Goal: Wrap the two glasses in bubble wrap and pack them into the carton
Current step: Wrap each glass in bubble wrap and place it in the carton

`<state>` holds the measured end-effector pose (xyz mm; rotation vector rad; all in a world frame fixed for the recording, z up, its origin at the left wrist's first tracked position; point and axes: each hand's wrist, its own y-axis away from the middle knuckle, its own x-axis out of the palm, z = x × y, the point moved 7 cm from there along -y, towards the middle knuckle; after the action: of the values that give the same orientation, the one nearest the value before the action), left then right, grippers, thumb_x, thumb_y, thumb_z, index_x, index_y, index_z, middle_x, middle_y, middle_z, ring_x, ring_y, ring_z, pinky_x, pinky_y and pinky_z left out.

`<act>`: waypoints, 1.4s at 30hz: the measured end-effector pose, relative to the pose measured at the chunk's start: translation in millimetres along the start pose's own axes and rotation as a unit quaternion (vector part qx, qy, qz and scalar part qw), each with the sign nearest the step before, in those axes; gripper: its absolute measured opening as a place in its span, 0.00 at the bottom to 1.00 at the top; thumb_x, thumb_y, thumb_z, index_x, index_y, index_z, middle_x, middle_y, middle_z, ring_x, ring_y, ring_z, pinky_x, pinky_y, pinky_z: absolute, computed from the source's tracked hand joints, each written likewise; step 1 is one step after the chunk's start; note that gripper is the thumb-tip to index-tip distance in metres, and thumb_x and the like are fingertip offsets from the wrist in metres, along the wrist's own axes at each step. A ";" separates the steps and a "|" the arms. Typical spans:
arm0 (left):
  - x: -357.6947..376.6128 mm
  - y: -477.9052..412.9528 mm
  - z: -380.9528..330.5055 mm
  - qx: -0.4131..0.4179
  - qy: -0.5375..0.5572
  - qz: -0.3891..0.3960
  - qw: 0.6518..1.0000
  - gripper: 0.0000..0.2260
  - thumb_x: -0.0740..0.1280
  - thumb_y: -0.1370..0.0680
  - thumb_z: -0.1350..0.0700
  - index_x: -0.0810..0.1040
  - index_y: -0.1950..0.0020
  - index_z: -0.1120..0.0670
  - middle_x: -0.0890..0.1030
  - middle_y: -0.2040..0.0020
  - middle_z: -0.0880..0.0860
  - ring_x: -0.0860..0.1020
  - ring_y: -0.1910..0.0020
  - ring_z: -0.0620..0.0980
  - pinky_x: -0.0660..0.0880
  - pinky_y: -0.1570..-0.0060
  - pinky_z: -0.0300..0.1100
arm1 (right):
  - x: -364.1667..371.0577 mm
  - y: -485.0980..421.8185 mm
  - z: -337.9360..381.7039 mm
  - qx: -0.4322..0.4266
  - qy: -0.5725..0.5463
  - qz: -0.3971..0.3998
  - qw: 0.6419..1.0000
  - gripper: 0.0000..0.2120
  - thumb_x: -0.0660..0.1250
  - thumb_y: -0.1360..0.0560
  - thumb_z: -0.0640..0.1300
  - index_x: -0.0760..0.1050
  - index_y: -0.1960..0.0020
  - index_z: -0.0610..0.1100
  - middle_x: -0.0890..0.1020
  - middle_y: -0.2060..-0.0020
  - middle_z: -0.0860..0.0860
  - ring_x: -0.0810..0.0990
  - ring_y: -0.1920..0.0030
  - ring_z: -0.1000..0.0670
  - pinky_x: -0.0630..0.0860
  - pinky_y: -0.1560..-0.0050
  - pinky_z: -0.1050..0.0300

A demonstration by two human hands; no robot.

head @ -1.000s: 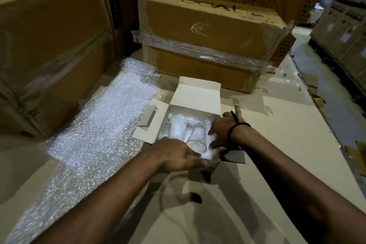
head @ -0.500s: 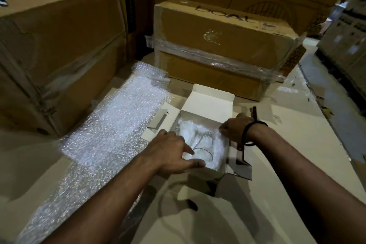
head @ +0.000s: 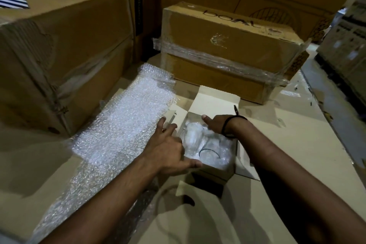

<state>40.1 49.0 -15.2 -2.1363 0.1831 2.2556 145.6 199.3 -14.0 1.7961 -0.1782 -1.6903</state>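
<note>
A small white carton [head: 214, 171] stands open in the middle of the table, its lid flap [head: 216, 101] raised at the back. Inside lie the glasses in bubble wrap [head: 206, 144]; one dark glass rim shows near the front. My left hand [head: 168, 148] lies at the carton's left side, fingers spread toward the left flap and thumb along the near edge. My right hand [head: 214, 126] reaches over the carton's right rim, thumb pointing left, its fingers hidden inside the carton.
A long sheet of bubble wrap [head: 122, 127] lies left of the carton. A taped brown box [head: 227, 51] stands behind it and a large brown box [head: 59, 49] at the left. The table edge [head: 324, 117] drops to an aisle on the right.
The wrapped glasses have sunk down into the carton. My left hand has opened and spread toward the left flap. My right hand has shifted over the carton's right rim.
</note>
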 end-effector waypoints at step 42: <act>82.1 122.2 154.6 -0.291 0.255 -0.138 0.912 0.31 0.71 0.27 0.43 0.66 0.26 0.46 0.69 0.28 0.53 0.65 0.31 0.57 0.61 0.33 0.52 | 153.2 89.8 137.9 0.051 -0.256 -0.141 0.955 0.14 0.68 0.28 0.51 0.71 0.45 0.49 0.77 0.49 0.48 0.76 0.49 0.45 0.71 0.53 0.58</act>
<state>-130.7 -60.9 -81.1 -2.7683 -0.8348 1.6830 71.0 0.5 -87.7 1.4657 -0.2430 -2.3731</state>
